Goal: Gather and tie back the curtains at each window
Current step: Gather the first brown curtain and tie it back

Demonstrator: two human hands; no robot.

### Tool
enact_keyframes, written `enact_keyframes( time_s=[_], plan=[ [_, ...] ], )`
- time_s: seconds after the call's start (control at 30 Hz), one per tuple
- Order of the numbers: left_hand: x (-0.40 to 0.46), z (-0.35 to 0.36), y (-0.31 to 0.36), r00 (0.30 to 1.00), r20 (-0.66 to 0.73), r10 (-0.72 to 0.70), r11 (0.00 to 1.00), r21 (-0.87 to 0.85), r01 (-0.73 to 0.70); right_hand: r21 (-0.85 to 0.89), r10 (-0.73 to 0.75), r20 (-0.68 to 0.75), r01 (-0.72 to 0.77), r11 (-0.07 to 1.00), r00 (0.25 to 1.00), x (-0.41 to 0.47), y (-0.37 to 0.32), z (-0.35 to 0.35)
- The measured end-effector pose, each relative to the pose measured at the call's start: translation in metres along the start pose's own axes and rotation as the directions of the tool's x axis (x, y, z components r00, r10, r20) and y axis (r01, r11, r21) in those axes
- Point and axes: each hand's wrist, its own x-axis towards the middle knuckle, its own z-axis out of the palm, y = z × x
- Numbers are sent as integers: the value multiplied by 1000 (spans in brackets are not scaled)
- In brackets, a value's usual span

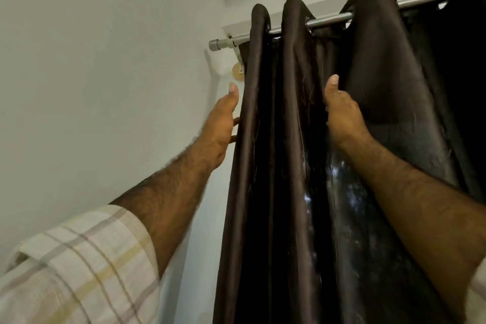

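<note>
A dark brown curtain (294, 166) hangs in folds from a metal rod (328, 20) near the ceiling, bunched toward the rod's left end. My left hand (223, 123) is at the curtain's left edge, thumb up along the outer fold, fingers hidden behind the fabric. My right hand (342, 113) reaches into a fold farther right; its thumb lies on the front of the cloth and its fingers are tucked behind the fold. Both arms are raised.
A pale wall (105, 73) fills the left side. The rod's end cap and bracket (223, 43) sit just left of the curtain, with a small round wooden fitting (238, 71) below. More dark curtain (462, 34) hangs at the far right.
</note>
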Motion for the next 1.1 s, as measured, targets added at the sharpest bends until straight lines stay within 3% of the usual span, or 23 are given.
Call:
enact_keyframes(
  time_s=[0.13, 0.23, 0.3, 0.37, 0.4, 0.47, 0.53, 0.57, 0.63, 0.73, 0.8, 0.97, 1.1],
  plan=[
    [17, 10, -2, 986, 164, 37, 989, -146, -12, 303, 110, 113, -140, 943, 988, 3, -24, 40],
    [33, 10, -2, 984, 178, 4, 982, -187, 30, 326, 97, 266, -184, 927, 959, 2, -39, 66],
    [44, 4, -2, 990, 138, -13, 975, -216, 43, 286, 108, 258, -182, 941, 960, 10, -47, 66],
    [58, -9, -4, 997, 81, 6, 976, -219, 12, 110, -18, 122, 5, 994, 992, 20, -50, 55],
    [62, -15, -4, 998, 54, 19, 979, -203, -8, -120, -172, 46, 176, 977, 984, 25, -50, 45],
    [69, -21, -2, 999, 16, 40, 983, -179, -37, -591, -444, 1, 359, 723, 896, 35, -49, 16],
    [76, -19, -1, 998, -1, 67, 985, -160, -66, -834, -517, -1, 284, 472, 856, 40, -51, -14],
    [80, -15, -2, 997, -2, 82, 984, -161, -82, -890, -526, -45, 205, 408, 849, 40, -52, -28],
    [86, -4, -4, 995, 3, 102, 977, -191, -99, -906, -516, -181, 63, 419, 837, 44, -50, -50],
    [91, 23, -7, 988, 93, 124, 952, -291, -92, -775, -306, -357, -97, 625, 883, 53, -36, -72],
    [90, 39, -8, 980, 140, 141, 933, -349, -85, -612, -134, -340, -111, 783, 931, 56, -27, -71],
    [81, 71, 1, 963, 174, 204, 931, -340, -136, -281, -130, -65, 107, 954, 989, 74, -6, -29],
    [69, 78, 4, 954, 215, 210, 961, -223, -162, 187, -19, 266, -32, 982, 964, 64, -16, 8]
  ],
)
